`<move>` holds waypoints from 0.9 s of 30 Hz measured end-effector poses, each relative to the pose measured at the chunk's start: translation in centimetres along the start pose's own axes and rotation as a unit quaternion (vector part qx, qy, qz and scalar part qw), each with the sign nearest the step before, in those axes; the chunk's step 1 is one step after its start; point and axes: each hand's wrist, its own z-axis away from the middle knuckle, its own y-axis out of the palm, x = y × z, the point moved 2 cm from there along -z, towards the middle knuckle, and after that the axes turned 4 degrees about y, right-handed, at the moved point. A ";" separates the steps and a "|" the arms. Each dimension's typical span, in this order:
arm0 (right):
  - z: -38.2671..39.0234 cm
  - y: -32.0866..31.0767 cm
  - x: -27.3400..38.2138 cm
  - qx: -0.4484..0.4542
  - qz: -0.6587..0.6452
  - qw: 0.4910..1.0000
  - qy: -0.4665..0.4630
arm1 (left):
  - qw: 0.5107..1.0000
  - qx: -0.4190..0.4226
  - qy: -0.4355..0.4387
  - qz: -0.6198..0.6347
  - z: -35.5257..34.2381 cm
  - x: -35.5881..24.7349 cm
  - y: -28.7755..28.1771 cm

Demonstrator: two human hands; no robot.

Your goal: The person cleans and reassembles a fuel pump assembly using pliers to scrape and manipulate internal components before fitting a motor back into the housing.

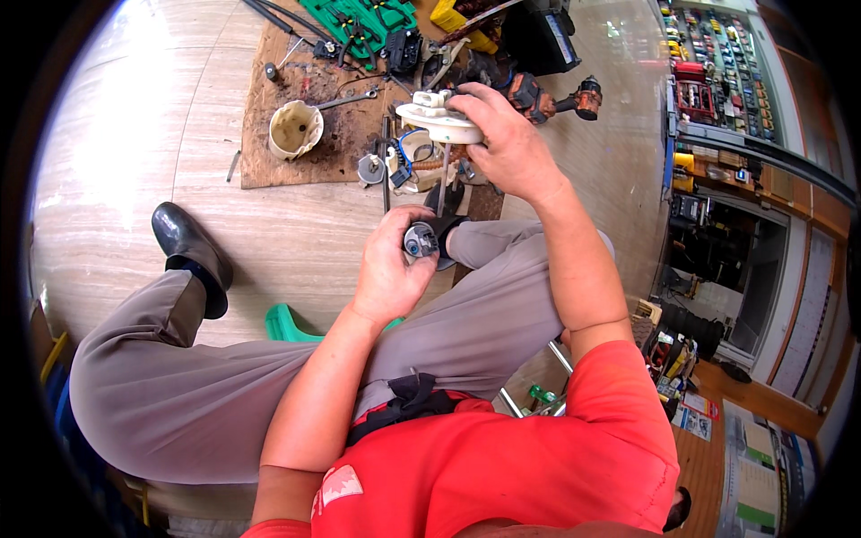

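Observation:
My right hand (513,148) grips the edge of a white round plastic flange cap (432,124), raised above the work board. A thin metal rod (445,175) runs down from its underside toward my left hand. Lower and nearer to me, my left hand (392,269) is wrapped around a small grey cylindrical pump-like part (419,240). Its end, with a connector and a bluish spot, faces up at me. The two parts are apart from each other; whether the rod's lower end touches the left hand I cannot tell.
A stained wooden board (256,161) on the floor bears a cream plastic cup (296,131), a wrench (348,99) and several loose parts. A cordless drill (538,99), a green tool case (363,20) and a black box (549,40) stand beyond. My shoe (186,238) is at left.

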 end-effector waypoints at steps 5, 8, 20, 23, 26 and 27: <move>0.0 0.1 -0.1 0.001 0.002 1.000 -0.002 | 1.000 0.000 -0.017 0.003 0.1 0.2 0.0; 0.0 0.3 -0.5 0.002 0.006 1.000 -0.002 | 1.000 -0.003 -0.020 0.011 0.1 0.1 0.0; -0.1 0.9 -1.6 0.012 0.031 0.999 0.021 | 0.998 -0.009 -0.055 0.036 0.1 0.1 0.1; -0.1 1.0 -1.9 0.016 0.034 0.999 0.030 | 0.998 -0.008 -0.058 0.032 0.1 0.1 0.1; -0.1 1.3 -2.3 0.012 0.027 0.999 0.034 | 0.998 -0.004 -0.059 0.037 0.2 0.2 0.2; -0.2 1.4 -2.4 0.014 0.025 0.999 0.038 | 0.997 -0.003 -0.065 0.043 0.2 0.3 0.1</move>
